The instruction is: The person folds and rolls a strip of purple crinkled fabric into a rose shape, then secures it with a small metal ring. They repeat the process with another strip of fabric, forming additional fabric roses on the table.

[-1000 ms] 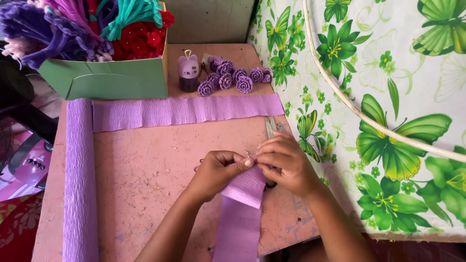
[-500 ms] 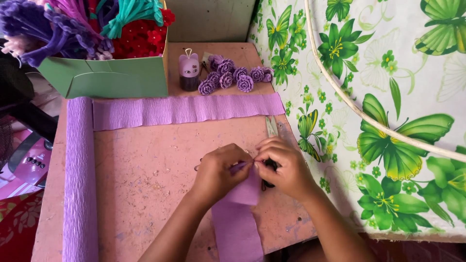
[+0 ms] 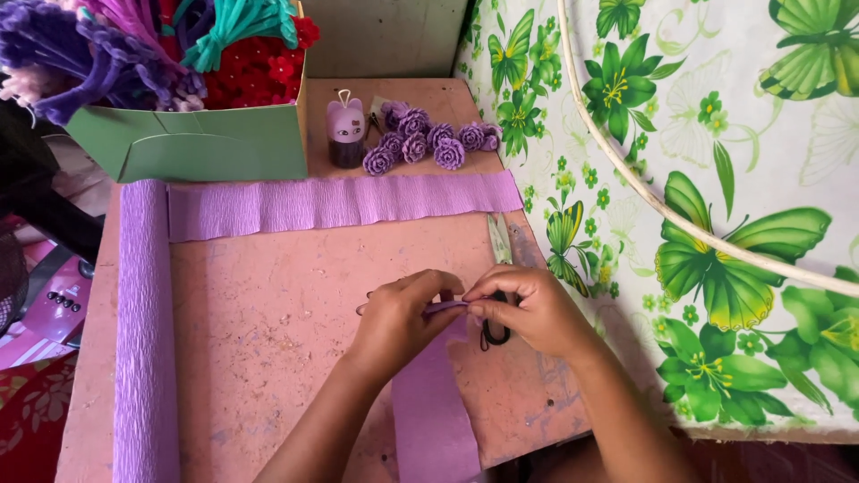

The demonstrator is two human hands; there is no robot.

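Far left: a roll of lilac crepe paper (image 3: 143,331), lying lengthwise along the table's edge, finely ribbed and matte. Behind it, a green cardboard box (image 3: 192,143) stuffed with fuzzy pipe cleaners (image 3: 107,45) in purple, teal and red. Stretched across the worn pink tabletop (image 3: 268,340), a long crinkled crepe band (image 3: 340,201), flat and slightly wavy at its edges.

Toward the middle: left hand (image 3: 398,317) curled, thumb and forefinger pressed together, pinching the upper edge of a narrow crepe strip (image 3: 434,402). Strip ran from the near table edge up to the fingertips, folded or rolled thin at the top. Judged very light, soft and limp, stretchy across the ribs and quick to tear; best taken at the folded edge with fingertips, gently, close to the fold.

Beyond, a small purple cat-shaped holder (image 3: 344,132), then a cluster of rolled paper roses (image 3: 425,143), tight spirals, the same lilac.

Right of centre: right hand (image 3: 528,309) likewise pinching the same strip end, fingertips meeting those of the left. Beneath it, scissors (image 3: 497,268), black handles partly hidden, pale blades pointing away. Far right: glossy floral cloth (image 3: 698,224), green leaves on white.
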